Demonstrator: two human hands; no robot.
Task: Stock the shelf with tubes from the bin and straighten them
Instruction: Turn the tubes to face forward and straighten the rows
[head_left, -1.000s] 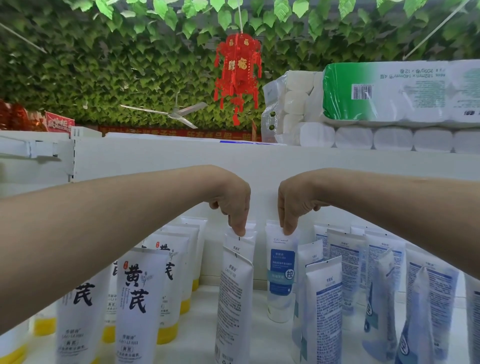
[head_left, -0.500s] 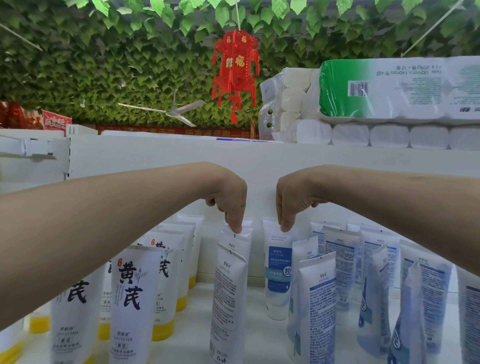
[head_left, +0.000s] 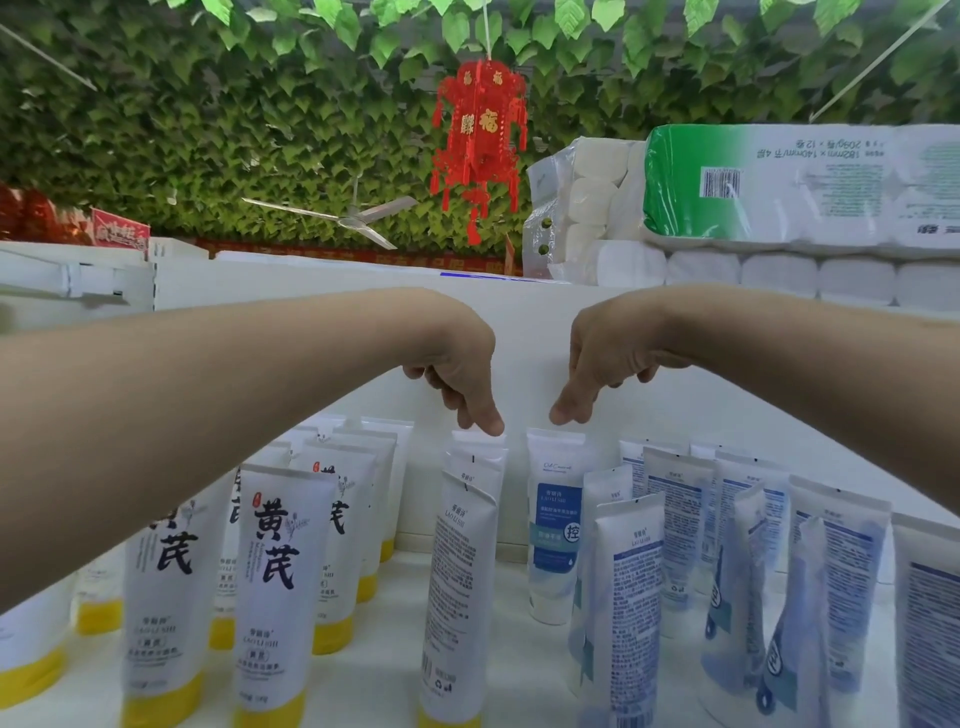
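Plastic crimp of white tube (head_left: 462, 545) meets left grip (head_left: 457, 374), pinch unclear, likely squaring it; at one o'clock, right grip (head_left: 602, 364) hovers curled, empty, above blue-labelled tube (head_left: 553, 519).

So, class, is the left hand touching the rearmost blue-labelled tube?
Apart. Head view: left hand hangs over the neighbouring white tube; back panel shows between it and the blue-labelled tube.

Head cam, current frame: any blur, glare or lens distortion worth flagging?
Head view: light is soft and even, with no hard shadows or glare; the wide lens bows the shelf back and swells the forearms at the frame edges; print on the centre tube is sharp, the blue tubes bottom right smear; the tissue pack looks washed out.
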